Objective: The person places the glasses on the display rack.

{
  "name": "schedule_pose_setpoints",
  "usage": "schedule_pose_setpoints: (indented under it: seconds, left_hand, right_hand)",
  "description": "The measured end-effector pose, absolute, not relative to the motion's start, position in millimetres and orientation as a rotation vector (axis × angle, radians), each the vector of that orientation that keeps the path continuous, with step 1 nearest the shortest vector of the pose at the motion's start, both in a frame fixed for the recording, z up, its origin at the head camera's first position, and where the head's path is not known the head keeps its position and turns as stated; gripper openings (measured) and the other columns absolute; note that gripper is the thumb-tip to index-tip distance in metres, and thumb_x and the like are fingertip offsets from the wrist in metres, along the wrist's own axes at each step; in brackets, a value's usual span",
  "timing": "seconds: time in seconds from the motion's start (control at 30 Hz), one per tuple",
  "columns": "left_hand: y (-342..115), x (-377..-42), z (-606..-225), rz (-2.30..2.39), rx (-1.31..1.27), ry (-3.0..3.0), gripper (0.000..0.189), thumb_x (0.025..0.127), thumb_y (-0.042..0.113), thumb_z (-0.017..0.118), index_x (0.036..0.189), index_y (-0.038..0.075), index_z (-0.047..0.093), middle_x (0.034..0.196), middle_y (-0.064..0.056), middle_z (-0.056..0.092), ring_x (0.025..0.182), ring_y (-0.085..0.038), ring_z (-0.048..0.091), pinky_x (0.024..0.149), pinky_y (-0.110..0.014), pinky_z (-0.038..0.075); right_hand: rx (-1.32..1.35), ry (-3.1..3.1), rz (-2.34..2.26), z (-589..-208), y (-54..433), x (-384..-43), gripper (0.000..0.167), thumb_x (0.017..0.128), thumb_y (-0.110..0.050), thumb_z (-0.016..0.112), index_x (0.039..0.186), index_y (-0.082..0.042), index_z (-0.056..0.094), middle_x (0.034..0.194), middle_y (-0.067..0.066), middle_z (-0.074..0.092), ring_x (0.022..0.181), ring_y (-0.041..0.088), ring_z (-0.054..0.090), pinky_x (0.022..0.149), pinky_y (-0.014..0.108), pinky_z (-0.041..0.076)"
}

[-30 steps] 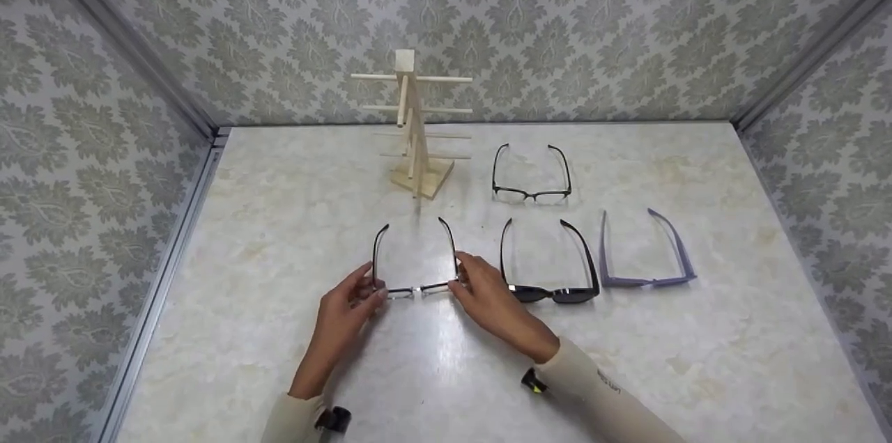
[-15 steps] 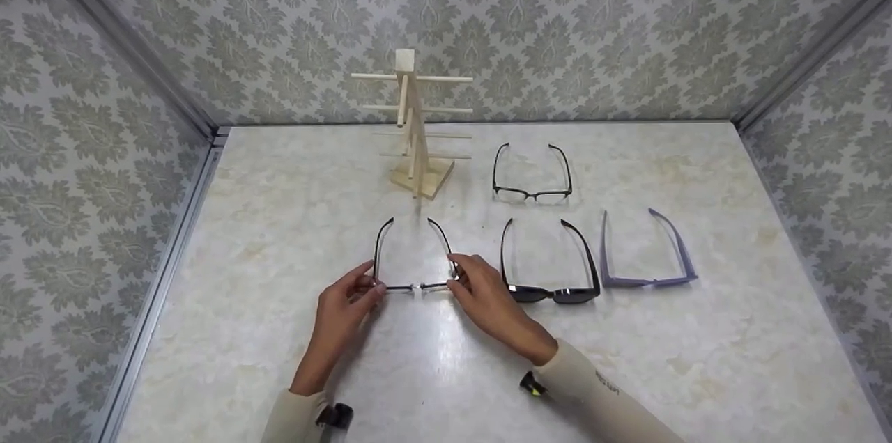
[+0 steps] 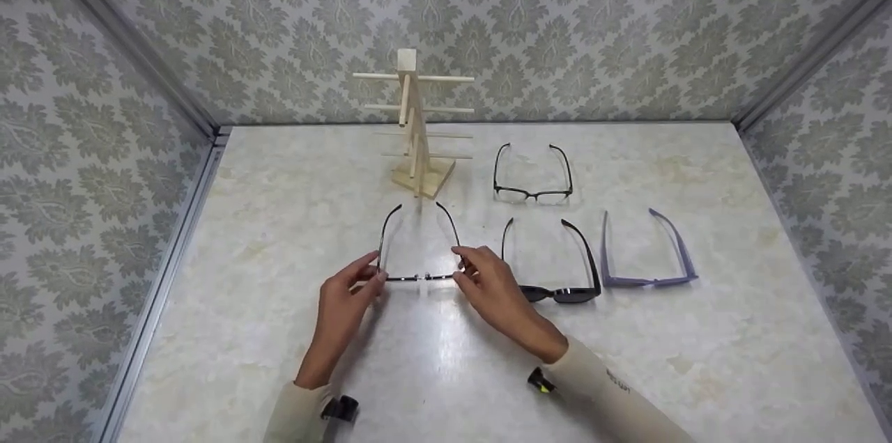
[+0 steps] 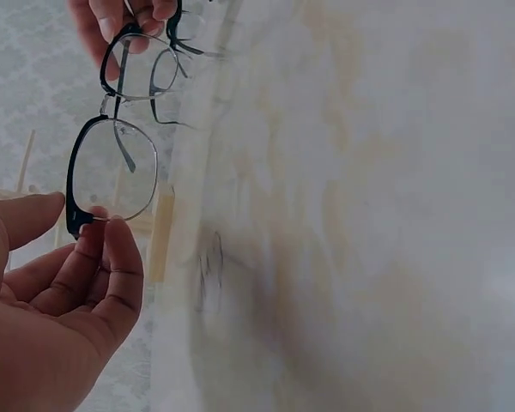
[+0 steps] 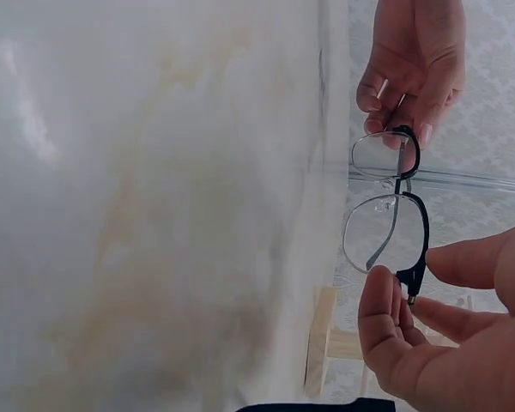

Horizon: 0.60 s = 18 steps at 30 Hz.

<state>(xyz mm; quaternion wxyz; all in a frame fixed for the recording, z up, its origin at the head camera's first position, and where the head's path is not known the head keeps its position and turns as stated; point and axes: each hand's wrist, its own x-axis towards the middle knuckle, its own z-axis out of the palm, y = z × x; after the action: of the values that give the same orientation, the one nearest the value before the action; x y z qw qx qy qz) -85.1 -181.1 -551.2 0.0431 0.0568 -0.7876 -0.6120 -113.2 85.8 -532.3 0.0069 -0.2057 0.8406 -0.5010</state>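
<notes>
Both hands hold one pair of eyeglasses (image 3: 404,279) with dark upper rims, clear lenses and unfolded temples pointing away from the person. My left hand (image 3: 346,300) pinches the left end of the frame near the hinge, and my right hand (image 3: 498,297) grips the opposite end. In the left wrist view the eyeglasses (image 4: 72,172) show thin wire lower rims, with fingertips of the left hand (image 4: 69,283) at one corner. The right wrist view has the right hand (image 5: 446,318) at the other hinge of the eyeglasses (image 5: 425,227), which are raised above the table.
A wooden peg stand (image 3: 418,122) rises behind the held pair. On the table (image 3: 279,220) lie black-framed glasses (image 3: 533,193) at the back, dark sunglasses (image 3: 575,295) beside the right hand, and purple glasses (image 3: 648,283) farther right. Patterned walls surround the table.
Both hands have moved slightly away from the person, toward the stand, with the eyeglasses. The frame front has tilted, so its lenses show less from above.
</notes>
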Motion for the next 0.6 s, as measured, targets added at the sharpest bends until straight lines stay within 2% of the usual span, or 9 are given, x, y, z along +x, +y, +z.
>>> schedule_pose_setpoints:
  seconds: [0.33,0.6]
  left_hand:
    - [-176,-94,-543,-1.906,0.166,-2.359,0.041,0.103,0.005,0.077,0.143,0.001,0.072,0.110,-0.014,0.078,0.099,-0.020,0.071,0.078,-0.022,0.063]
    - [-173,-107,-531,-1.905,0.120,-2.353,0.043,0.103,0.007,0.078,0.145,0.001,0.071,0.111,-0.012,0.079,0.107,-0.024,0.072,0.081,-0.028,0.066]
  right_hand:
    - [-0.612,2.617,-1.602,-521,92,-120,0.038,0.104,0.002,0.071,0.141,0.008,0.066,0.111,0.018,0.068,0.101,0.027,0.070,0.085,0.035,0.065]
    - [-0.558,2.582,-1.664,-508,97,-132,0.039,0.103,0.002,0.072,0.141,0.009,0.066,0.112,0.017,0.069,0.105,0.030,0.071,0.089,0.039,0.066]
